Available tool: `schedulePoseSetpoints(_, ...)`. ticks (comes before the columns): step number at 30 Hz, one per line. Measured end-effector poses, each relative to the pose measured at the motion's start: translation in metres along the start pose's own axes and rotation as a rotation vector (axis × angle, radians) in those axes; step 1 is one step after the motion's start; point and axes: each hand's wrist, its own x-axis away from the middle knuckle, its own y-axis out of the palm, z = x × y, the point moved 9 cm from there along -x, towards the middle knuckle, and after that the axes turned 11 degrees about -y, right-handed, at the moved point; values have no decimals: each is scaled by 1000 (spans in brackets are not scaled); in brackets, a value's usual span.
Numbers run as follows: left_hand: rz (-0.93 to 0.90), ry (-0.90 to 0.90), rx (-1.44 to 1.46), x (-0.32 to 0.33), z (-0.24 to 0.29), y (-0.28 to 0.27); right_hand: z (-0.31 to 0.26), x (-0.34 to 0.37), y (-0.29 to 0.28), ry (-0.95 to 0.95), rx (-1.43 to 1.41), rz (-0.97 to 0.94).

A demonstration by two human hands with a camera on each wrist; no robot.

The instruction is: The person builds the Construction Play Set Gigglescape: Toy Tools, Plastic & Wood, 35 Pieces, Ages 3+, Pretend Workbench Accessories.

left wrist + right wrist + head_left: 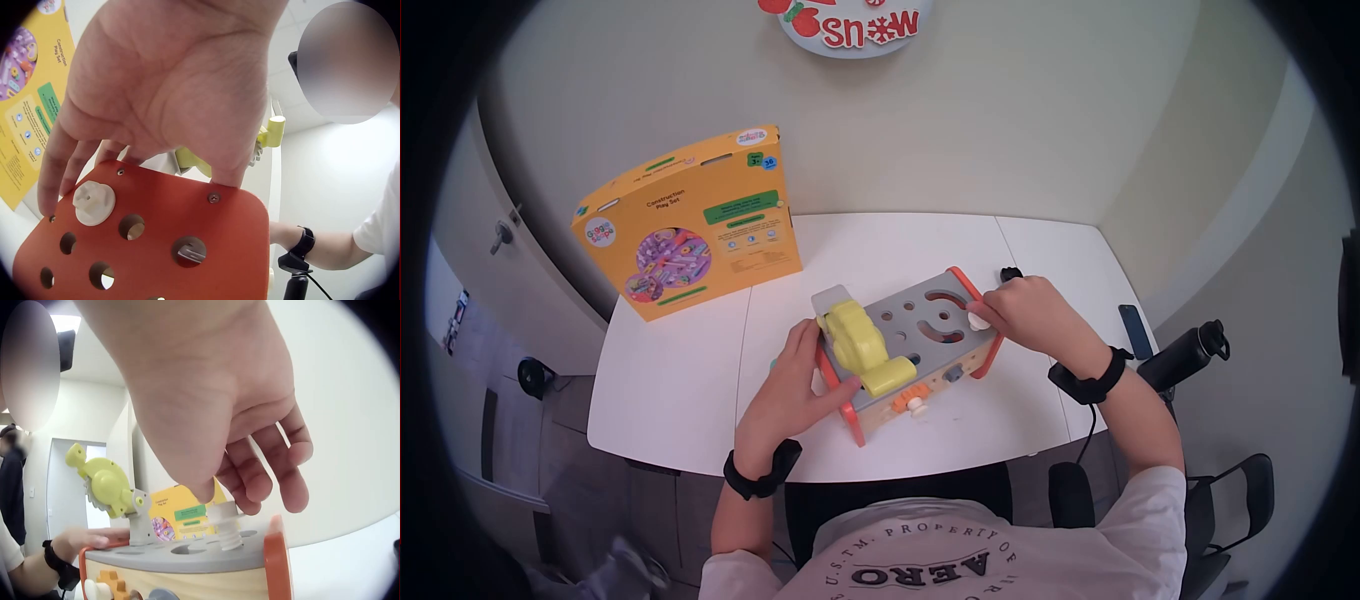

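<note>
A toy workbench with a grey top [910, 335] and red end panels [219, 237] stands on the white table. My left hand [795, 395] grips its left end, fingers over the panel's top edge, beside the yellow toy saw [858, 345]. Between thumb and fingertips my right hand [1035, 318] pinches a white screw [225, 528], upright at the grey top's right end; its threaded shank shows above the surface in the right wrist view. An orange gear [910, 398] and a white knob [916, 406] are on the front side. Another white piece [94, 203] sits on the left panel.
A yellow-orange box [690, 230] stands at the table's back left. Behind my right hand lies a small black object [1011, 273]. A phone [1135, 332] and a black bottle [1185, 357] are at the right edge. Another person [12, 481] stands in the background.
</note>
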Motion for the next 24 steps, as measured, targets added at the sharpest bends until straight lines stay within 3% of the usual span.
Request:
schedulePoseSetpoints(2,-11,-10,-13,0,0,0,-1,1,-8,5,-72,71)
schedulePoseSetpoints(5,-11,-29,-25,0,-1,0,-11,9,-34,-171,-379,259)
schedulePoseSetpoints(8,-15,-15,-11,0,1,0,-12,8,-24,-207,-356,242)
schedulePoseSetpoints(11,-14,3,-13,-2,-3,1,2,4,-16,47,-149,-158)
schedulePoseSetpoints(14,-24,6,-32,-2,-3,1,-3,6,-31,-96,-292,158)
schedulePoseSetpoints(17,-24,-2,-26,-2,-2,1,-6,5,-20,-268,-396,247)
schedulePoseSetpoints(23,-15,10,-3,-1,-1,0,-3,-5,1,28,104,-145)
schedulePoseSetpoints(24,-18,14,-2,-1,0,-1,-7,-3,-12,-8,10,-12)
